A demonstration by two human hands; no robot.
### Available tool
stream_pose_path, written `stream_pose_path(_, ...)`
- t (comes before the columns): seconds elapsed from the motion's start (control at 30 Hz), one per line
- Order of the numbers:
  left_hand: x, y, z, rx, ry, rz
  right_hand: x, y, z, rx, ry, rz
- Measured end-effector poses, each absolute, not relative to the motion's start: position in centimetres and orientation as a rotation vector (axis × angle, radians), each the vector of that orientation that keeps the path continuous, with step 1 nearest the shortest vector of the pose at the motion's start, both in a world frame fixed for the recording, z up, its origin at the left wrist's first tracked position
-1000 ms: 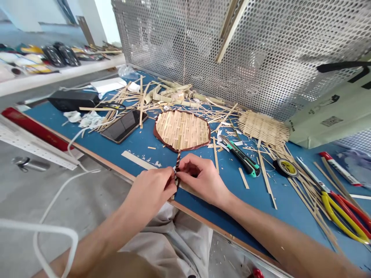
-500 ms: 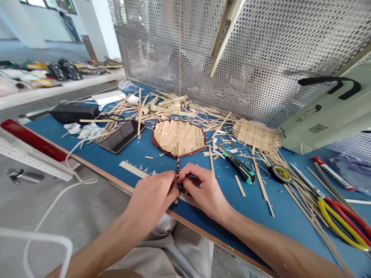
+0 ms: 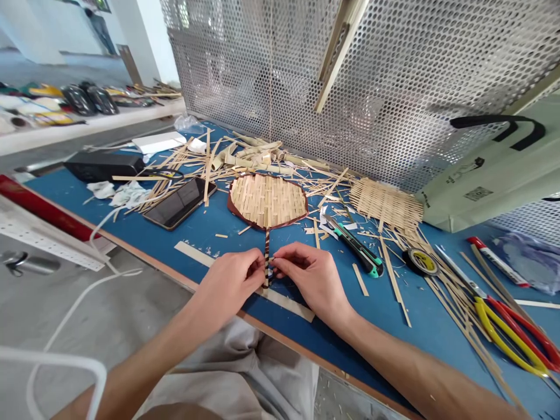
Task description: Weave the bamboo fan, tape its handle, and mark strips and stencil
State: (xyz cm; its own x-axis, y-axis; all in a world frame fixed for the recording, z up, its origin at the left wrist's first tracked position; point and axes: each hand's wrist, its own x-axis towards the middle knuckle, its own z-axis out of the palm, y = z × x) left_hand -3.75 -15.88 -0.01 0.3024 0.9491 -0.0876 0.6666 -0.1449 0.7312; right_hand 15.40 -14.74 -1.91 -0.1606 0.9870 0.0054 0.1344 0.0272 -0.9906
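A hand fan of woven bamboo strips, edged in dark brown, lies on the blue table with its handle pointing at me. A dark band spirals round the pale handle, giving it stripes. My left hand is closed, its fingertips gripping the handle from the left near the lower end. On the right side, my right hand pinches thumb and forefinger together close against the handle. Whatever lies between those fingertips is too small to make out. Beneath both hands runs a flat pale strip.
Right of the fan lie a green-black utility knife, a tape roll, red- and yellow-handled tools and another woven piece. A phone sits left. Bamboo offcuts pile up behind, before a perforated metal panel.
My right hand has shifted slightly up along the handle, and its fingers have straightened a little. More of the handle's striped lower end shows between my hands. The whole view has shifted slightly.
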Motion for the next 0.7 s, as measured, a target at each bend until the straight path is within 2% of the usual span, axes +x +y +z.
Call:
stream_pose_path(0.3,-3.59,-15.65,0.41,1.930,1.447,0.483,15.44,-15.26,-1.96,-1.223,-1.830,0.931)
stream_pose_path(0.7,-3.99,-15.26,-0.37,1.915,1.414,0.504,15.20,-15.02,-2.09,-1.289,-1.583,1.138)
